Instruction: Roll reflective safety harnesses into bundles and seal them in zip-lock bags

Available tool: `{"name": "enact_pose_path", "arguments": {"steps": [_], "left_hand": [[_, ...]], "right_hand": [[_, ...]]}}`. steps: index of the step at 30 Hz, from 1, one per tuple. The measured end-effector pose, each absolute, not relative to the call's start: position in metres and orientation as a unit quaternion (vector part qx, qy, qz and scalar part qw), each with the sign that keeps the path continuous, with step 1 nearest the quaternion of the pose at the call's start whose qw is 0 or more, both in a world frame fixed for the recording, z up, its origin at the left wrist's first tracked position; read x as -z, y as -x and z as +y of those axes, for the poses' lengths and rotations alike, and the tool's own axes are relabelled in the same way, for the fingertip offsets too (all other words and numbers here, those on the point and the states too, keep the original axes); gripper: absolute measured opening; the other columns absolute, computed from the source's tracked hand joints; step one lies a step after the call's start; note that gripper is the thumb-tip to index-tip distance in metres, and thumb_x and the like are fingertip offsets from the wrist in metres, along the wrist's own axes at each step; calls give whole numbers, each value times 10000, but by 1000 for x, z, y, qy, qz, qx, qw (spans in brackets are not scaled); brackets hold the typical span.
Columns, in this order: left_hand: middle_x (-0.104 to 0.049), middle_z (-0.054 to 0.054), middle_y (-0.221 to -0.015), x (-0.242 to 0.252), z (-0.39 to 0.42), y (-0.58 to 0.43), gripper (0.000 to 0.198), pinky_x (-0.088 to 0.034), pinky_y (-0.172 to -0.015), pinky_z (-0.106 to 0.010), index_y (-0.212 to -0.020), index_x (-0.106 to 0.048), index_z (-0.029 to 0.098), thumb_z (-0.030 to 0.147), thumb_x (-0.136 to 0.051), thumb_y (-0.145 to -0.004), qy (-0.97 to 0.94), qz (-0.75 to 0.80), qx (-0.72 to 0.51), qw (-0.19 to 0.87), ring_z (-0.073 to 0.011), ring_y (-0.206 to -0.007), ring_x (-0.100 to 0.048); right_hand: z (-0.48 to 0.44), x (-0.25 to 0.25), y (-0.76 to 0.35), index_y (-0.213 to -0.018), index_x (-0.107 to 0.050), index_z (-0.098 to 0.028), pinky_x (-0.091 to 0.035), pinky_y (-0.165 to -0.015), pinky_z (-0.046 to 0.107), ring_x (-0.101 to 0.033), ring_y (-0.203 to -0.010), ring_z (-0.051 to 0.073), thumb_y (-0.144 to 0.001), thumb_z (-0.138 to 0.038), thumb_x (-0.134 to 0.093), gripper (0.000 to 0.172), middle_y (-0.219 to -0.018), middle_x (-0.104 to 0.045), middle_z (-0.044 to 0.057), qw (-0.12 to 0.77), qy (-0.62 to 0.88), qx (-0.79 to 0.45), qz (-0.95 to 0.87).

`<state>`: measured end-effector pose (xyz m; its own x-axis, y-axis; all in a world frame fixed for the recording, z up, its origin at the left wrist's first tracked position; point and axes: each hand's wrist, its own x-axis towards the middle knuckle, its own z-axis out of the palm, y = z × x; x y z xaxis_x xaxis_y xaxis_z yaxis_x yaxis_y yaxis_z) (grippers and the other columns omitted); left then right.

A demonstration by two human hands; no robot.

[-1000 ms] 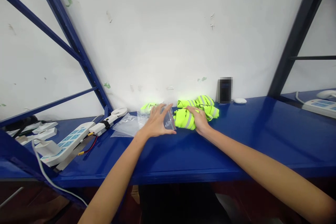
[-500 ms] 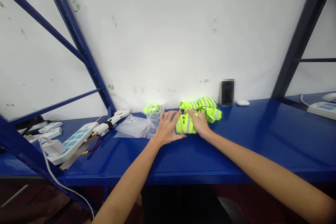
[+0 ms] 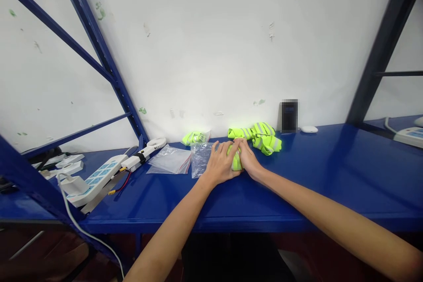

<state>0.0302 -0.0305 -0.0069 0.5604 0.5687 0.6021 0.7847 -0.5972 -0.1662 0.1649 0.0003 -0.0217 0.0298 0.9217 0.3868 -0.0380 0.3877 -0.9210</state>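
Between my two hands is a rolled bundle of fluorescent yellow reflective strap (image 3: 236,162) with grey stripes. A thin red line like a zip bag's seal shows beside it; how far clear plastic covers it I cannot tell. My left hand (image 3: 222,164) wraps its left side, and my right hand (image 3: 250,161) presses its right side, fingertips nearly meeting on top. Just left of my left hand lies a crinkled clear bag (image 3: 200,161). Behind my hands sit loose reflective straps (image 3: 261,134). A second folded yellow bundle (image 3: 193,138) rests at the wall.
Flat zip bags (image 3: 170,160) lie to the left, near a white handheld fan (image 3: 156,143) and a power strip (image 3: 101,178) with a cable. A pixelated dark object (image 3: 289,116) and a white case (image 3: 309,129) stand along the wall. Blue posts (image 3: 110,61) frame the blue table (image 3: 307,185).
My right hand has moved round to the bundle's right side, and both hands have closed tighter over it. My left hand has come away from the crinkled clear bag. The view has shifted slightly.
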Motion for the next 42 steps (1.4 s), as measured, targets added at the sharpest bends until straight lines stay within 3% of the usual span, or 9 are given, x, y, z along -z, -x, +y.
{"name": "enact_pose_path", "arguments": {"steps": [3,7,11,20,25,32,36,39,42], "left_hand": [[-473,-158,-1352,6,-29,-25,936,-191,-1113,-531,-1487,-234,190,427,-668,-694,855,-401,243,221,-326,-1248,-434],[-496,-149,-1314,6,-27,-15,858,-226,-1094,-525,-1472,-274,202,389,-638,-718,853,-408,240,221,-314,-1221,-453],[-500,-148,-1301,6,-28,-11,757,-301,-1049,-482,-1446,-326,183,352,-587,-756,857,-397,251,213,-303,-1209,-456],[-516,-129,-1278,7,-27,-8,683,-339,-1013,-450,-1421,-372,203,322,-563,-776,850,-404,276,193,-293,-1188,-470],[-528,-120,-1239,0,-28,-4,772,-350,-986,-442,-1432,-350,195,360,-625,-729,857,-425,239,166,-294,-1132,-485],[-561,-119,-1176,-16,-34,-16,847,-376,-903,-441,-1459,-307,216,454,-658,-725,894,-412,139,110,-306,-1041,-516],[-549,-111,-1217,-24,-44,-31,921,-357,-944,-474,-1500,-205,295,507,-673,-737,908,-390,154,24,-320,-1104,-502],[-538,-107,-1268,-42,-42,-30,944,-367,-961,-467,-1496,-225,329,522,-710,-710,906,-373,159,-124,-322,-1156,-497],[-532,-131,-1324,-62,-29,-16,847,-425,-905,-383,-1462,-347,265,476,-712,-726,876,-347,143,-302,-289,-1119,-556]], "right_hand": [[2,18,-169,-984,-589,-227,-496,-863,328,-613,-1023,219,-843,-378,-464,242,-1026,-675,33,587,363,-468,-552],[-3,11,-176,-923,-609,-209,-522,-728,326,-656,-808,211,-777,-371,-583,219,-901,-690,47,524,339,-565,-539],[-10,5,-176,-831,-660,-190,-519,-771,335,-649,-779,192,-746,-358,-646,189,-858,-694,54,504,311,-613,-523],[-11,2,-179,-760,-709,-170,-495,-766,339,-637,-747,200,-708,-286,-573,186,-784,-702,51,504,262,-610,-552],[-19,-1,-180,-887,-701,-174,-469,-846,370,-626,-870,231,-699,-246,-550,252,-878,-698,36,408,191,-579,-679],[-16,8,-181,-929,-612,-152,-449,-703,303,-531,-746,168,-674,-187,-578,259,-822,-605,5,292,218,-543,-756],[-11,7,-189,-957,-608,-166,-444,-672,294,-529,-726,163,-694,-233,-630,273,-816,-592,4,291,221,-527,-767],[-9,4,-190,-870,-618,-176,-433,-622,292,-533,-649,159,-780,-386,-609,228,-696,-580,-6,296,224,-524,-766],[-9,1,-188,-570,-538,-190,-396,-555,303,-475,-484,149,-906,-579,-360,544,-453,-472,1,280,287,-504,-765]]}}
